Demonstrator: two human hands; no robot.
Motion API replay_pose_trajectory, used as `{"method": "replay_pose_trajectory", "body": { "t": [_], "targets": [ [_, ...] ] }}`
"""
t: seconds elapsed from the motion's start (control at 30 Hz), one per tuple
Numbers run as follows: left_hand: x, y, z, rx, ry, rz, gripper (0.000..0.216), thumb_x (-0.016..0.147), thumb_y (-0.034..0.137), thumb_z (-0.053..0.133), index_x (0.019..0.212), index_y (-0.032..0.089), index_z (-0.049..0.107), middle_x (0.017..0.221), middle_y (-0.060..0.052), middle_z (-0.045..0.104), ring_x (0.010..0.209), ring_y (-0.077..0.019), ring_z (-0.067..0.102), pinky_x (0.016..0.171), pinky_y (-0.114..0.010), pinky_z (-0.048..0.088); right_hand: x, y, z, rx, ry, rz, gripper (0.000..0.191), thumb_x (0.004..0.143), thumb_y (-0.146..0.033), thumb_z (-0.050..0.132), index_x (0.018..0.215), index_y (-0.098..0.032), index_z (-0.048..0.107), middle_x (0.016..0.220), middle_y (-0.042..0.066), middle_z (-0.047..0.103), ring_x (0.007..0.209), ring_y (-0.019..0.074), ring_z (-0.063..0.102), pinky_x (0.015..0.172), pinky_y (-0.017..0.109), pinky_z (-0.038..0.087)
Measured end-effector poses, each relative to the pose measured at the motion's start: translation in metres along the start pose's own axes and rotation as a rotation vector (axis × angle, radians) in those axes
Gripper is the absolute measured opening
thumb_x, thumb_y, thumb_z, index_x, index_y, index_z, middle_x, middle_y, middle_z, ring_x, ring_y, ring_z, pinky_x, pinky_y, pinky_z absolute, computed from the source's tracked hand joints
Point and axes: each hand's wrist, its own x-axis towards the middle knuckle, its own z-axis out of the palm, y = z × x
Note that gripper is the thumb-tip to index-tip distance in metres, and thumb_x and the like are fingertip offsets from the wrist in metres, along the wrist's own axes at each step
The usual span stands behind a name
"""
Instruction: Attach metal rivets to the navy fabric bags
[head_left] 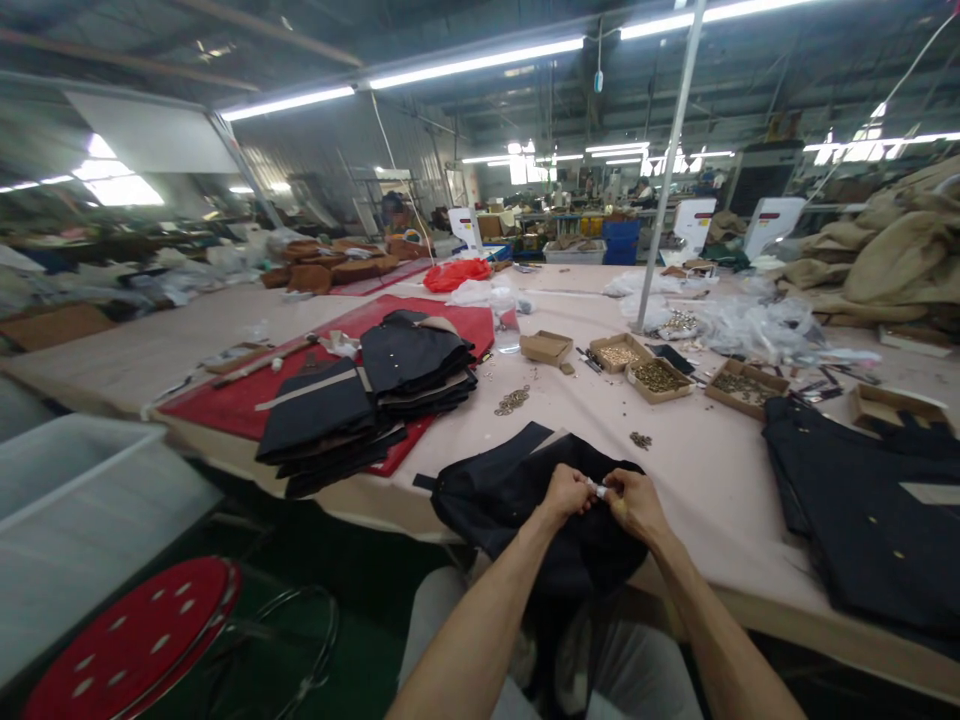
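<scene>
A black fabric piece with small metal studs and a beige strip lies over the table edge and hangs toward my lap. Above its right part, my left hand is closed in a pinch. My right hand is pinched just beside it, fingertips almost meeting the left ones. Something small and white shows between the fingertips; whether it is a held part or a finger wrap I cannot tell. Small brass-coloured metal parts lie in a little heap beyond my right hand.
Stacked black fabric pieces sit on a red mat to the left. More black pieces lie at right. Cardboard boxes of metal fittings stand behind, near a metal pole. A red stool is lower left.
</scene>
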Motion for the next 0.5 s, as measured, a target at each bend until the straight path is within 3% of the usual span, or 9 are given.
{"method": "replay_pose_trajectory", "body": {
  "t": [0.23, 0.5],
  "targets": [
    [0.000, 0.000, 0.001, 0.067, 0.010, -0.015, 0.015, 0.073, 0.022, 0.066, 0.069, 0.008, 0.071, 0.053, -0.005, 0.062, 0.041, -0.0105, 0.053, 0.043, -0.021, 0.042, -0.001, -0.004, -0.003, -0.003, 0.007, 0.018, 0.017, 0.072, -0.018, 0.057, 0.084, -0.020, 0.069, 0.077, 0.004, 0.071, 0.068, 0.0178, 0.063, 0.066, 0.026, 0.044],
    [0.001, -0.004, 0.011, 0.249, 0.144, 0.063, 0.014, 0.070, 0.024, 0.068, 0.072, 0.012, 0.074, 0.065, -0.007, 0.070, 0.058, -0.0133, 0.062, 0.053, -0.020, 0.043, -0.017, 0.026, -0.012, -0.059, 0.033, 0.098, 0.022, 0.077, -0.020, 0.055, 0.092, -0.019, 0.070, 0.079, 0.004, 0.069, 0.068, 0.0173, 0.063, 0.067, 0.026, 0.045]
  ]
}}
